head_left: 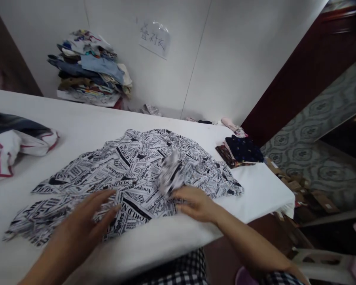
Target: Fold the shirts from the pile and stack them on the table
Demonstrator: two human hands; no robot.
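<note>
A newspaper-print shirt (pixel 136 158) in black and white lies spread on the white table, its near edge close to the table's front. My right hand (pixel 195 202) pinches a bunched, lifted fold of the shirt at its right side; that fold is smeared by motion. Over the shirt's lower left part hovers my left hand (pixel 86 221), slightly blurred, its thumb and fingers apart and nothing between them. Whether its fingertips touch the cloth I cannot tell.
A tall pile of clothes (pixel 91 71) stands against the wall at back left. A striped white garment (pixel 20 148) lies at the left. Folded dark clothes (pixel 243 148) sit at the right end of the white table (pixel 264 186). A paper sign (pixel 154 38) hangs on the wall.
</note>
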